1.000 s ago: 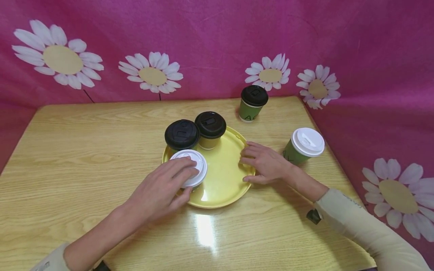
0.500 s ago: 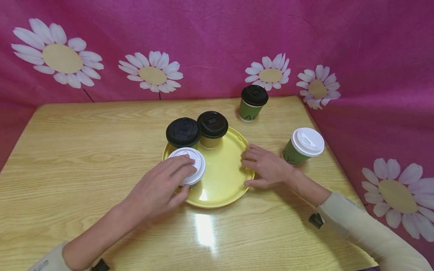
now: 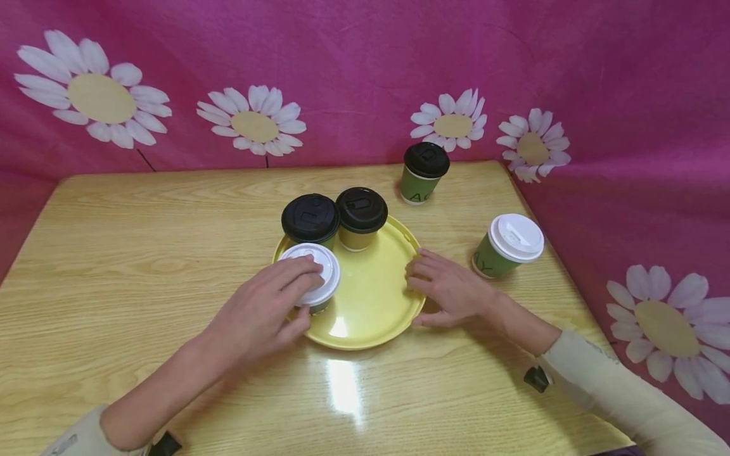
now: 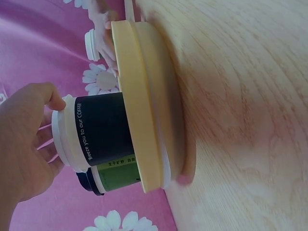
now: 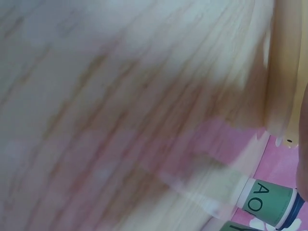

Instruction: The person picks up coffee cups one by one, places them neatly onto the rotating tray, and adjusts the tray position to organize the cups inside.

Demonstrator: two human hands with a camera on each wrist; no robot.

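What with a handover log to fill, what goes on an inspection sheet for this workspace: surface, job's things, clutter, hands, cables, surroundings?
Surface: light wood-grain table, bright glare patch toward the near side.
Job's things: round yellow plastic-looking tray; on it, a black-lidded green paper-looking cup and a black-lidded tan paper-looking cup; over its left side, a white-lidded dark paper-looking cup, contact unclear.
Clutter: off the tray, a second black-lidded green paper-looking cup and a white-lidded green paper-looking cup, both upright.
Hands: left hand grips the white-lidded dark cup from above; right hand holds the tray's right edge.
Cables: nothing seen.
Surroundings: magenta cloth-like backdrop printed with white daisies, behind and right of the table.
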